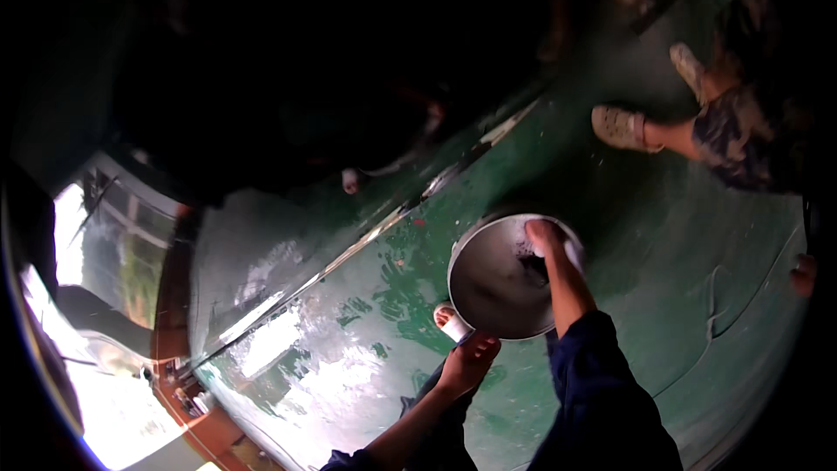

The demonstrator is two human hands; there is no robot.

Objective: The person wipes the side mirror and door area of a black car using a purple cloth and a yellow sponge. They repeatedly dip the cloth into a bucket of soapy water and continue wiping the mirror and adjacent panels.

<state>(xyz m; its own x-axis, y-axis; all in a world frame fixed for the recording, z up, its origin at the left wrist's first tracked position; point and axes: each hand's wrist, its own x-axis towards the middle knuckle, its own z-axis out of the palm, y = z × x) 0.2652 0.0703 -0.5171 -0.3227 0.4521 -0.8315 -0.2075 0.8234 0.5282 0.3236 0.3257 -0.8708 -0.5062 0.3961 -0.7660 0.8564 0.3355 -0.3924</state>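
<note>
Reaching with right hand (546, 237) into basin (488, 283) just beyond left hand (472, 363); cannot tell either grip; likely wiping, next needing basin steadied.

A pale strip (377, 231) crosses the worn green floor (645, 244); at right are another person's camouflage trousers (737, 135) and beige clogs (621, 128); a thin cord (712, 314) lies nearby; bright windows (131, 249) stand left.

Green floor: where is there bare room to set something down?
The floor looks bare between the bowl and the cord-like line to its right. It is crowded at the bowl's lower left, by the left hand and a foot.
</note>
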